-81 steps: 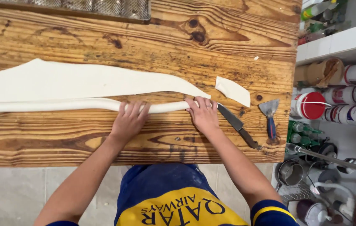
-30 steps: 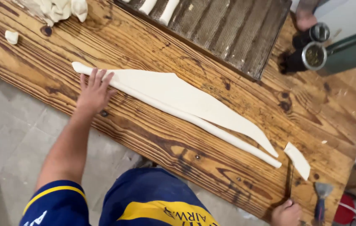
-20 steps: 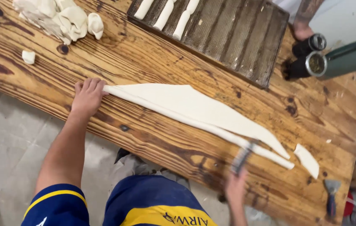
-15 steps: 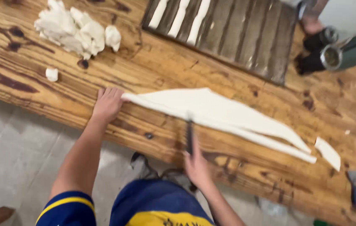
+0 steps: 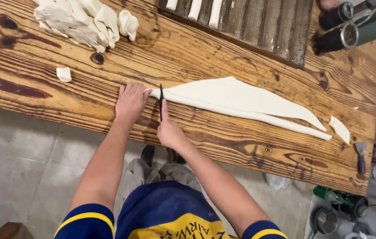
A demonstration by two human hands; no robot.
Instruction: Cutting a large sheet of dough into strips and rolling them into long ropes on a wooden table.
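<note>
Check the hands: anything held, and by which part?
Right hand holds a knife by its handle, blade on the dough strip near its left end. Left hand holds nothing; it lies flat at that end.

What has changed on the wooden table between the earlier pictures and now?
The right hand took the dark-bladed knife from the table's right end and carried it left to the tip of the long rolled white dough strip. The left hand moved left along the strip and presses that end. The dough stayed put.
</note>
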